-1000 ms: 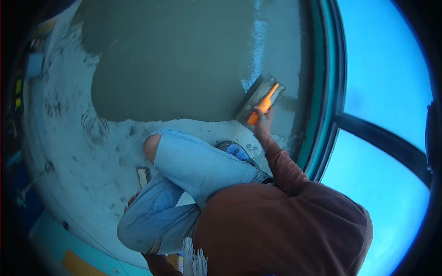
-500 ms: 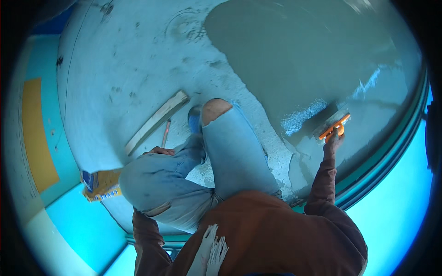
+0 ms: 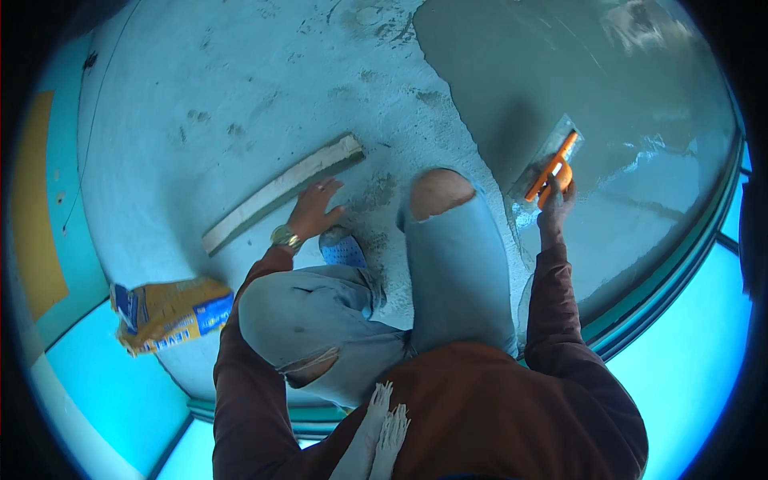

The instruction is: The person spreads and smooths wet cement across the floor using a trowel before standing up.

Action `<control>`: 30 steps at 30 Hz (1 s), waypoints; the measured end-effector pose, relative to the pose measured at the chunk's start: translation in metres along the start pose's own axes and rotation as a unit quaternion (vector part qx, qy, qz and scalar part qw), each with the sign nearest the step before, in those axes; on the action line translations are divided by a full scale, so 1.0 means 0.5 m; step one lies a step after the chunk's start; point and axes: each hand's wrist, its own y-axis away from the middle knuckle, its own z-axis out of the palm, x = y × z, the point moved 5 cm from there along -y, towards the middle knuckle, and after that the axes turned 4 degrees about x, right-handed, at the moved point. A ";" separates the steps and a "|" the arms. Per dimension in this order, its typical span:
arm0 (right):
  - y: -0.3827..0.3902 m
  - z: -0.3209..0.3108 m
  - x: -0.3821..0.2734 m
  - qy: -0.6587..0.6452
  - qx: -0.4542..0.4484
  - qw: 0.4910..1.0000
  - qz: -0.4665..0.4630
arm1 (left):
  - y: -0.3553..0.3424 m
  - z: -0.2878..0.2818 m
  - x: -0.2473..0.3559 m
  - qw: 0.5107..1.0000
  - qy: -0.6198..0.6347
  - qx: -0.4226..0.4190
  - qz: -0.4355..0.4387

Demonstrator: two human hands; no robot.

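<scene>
- Our right grip [image 3: 558, 202] was clamped around the orange handle of a flat trowel [image 3: 564, 150].
- We had the trowel over the smooth grey coating [image 3: 512, 72], near its left edge, slanting from lower left to upper right; we could not tell whether its blade touched the surface.
- Our left grip [image 3: 314, 210] was empty, its fingers apart, just beside the lower right side of a long pale bar [image 3: 276, 190]; whether we touched the bar was unclear.
- We wore a gold-toned watch [image 3: 286, 237] on the left wrist.
- Below that grip showed a blue shoe [image 3: 342, 246].
- To our left, a crumpled yellow and blue bag [image 3: 172, 308] lay on the pale floor [image 3: 240, 88], near our left sleeve [image 3: 252, 376].
- On our right, a dark frame [image 3: 656, 296] curved along the coating.
</scene>
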 end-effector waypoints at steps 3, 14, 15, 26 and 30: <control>-0.099 0.053 -0.026 0.048 -0.007 0.999 0.012 | -0.251 0.023 0.075 0.974 -0.169 0.002 0.149; 0.160 -0.065 -0.154 0.101 0.182 0.977 -0.054 | -0.303 -0.021 -0.072 0.921 -0.196 -0.039 0.335; 0.183 -0.078 -0.155 0.108 0.182 0.977 -0.037 | -0.300 -0.031 -0.119 0.905 -0.238 -0.073 0.345; 0.394 -0.014 -0.223 0.119 0.152 0.963 0.189 | -0.476 -0.047 -0.311 0.981 -0.139 -0.042 -0.128; 0.413 0.062 -0.082 0.139 0.077 0.961 0.227 | -0.475 -0.005 -0.261 0.969 -0.187 -0.053 -0.153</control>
